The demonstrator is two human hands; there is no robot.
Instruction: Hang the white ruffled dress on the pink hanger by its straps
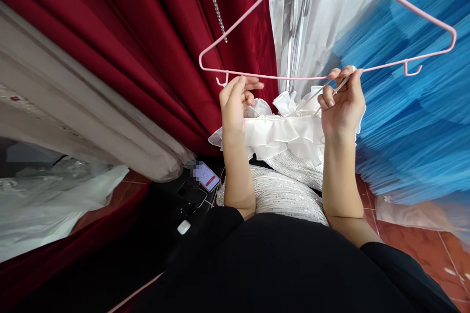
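Observation:
A pink clothes hanger (279,78) is held up in front of me, its lower bar running across both hands. My left hand (237,100) is at the bar's left end beside a small hook, fingers curled and thumb against the bar. My right hand (341,102) pinches a thin white strap (341,86) at the bar, right of its middle. The strap runs down toward a white ruffled garment (271,129) below my hands. Its sequined part (282,190) lies across my lap.
A red curtain-like fabric (147,44) hangs on the left, with pale garments (84,93) beside it. Blue tulle (411,117) fills the right side. A phone (208,176) and a white earbud case (184,227) lie on a black surface at left. Red floor tiles (414,249) show at lower right.

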